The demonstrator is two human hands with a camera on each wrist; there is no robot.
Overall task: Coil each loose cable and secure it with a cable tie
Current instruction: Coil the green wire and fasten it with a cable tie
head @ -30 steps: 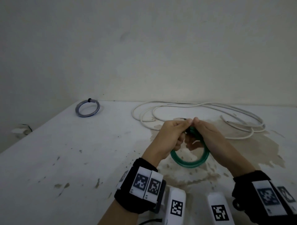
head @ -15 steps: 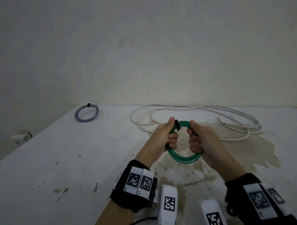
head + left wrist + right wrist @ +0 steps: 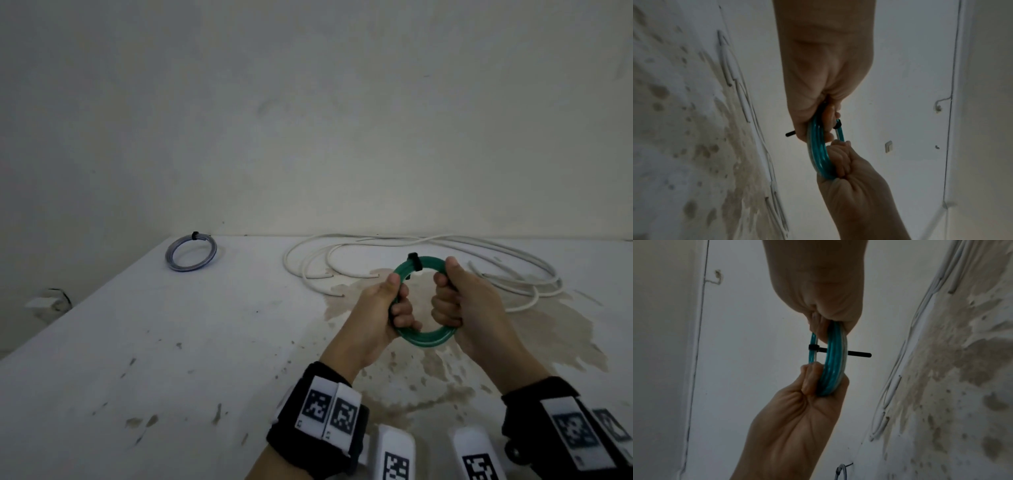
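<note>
Stained white tabletop [image 3: 144,342]. Loose white cable [image 3: 428,253]: sprawled beyond both hands. Grey coil [image 3: 190,253]: tied, far off left hand's side. Green coil [image 3: 424,337]: held upright above tabletop, left hand [image 3: 383,308] and right hand [image 3: 476,308] each clenched round one side. Black cable tie [image 3: 413,261]: atop green coil, between the thumbs.

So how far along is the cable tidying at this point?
Done: the grey coil lies tied at the table's far left. In hand: the left hand and right hand grip the green coil, its black cable tie already on. Left: the white cable lies loose.
</note>
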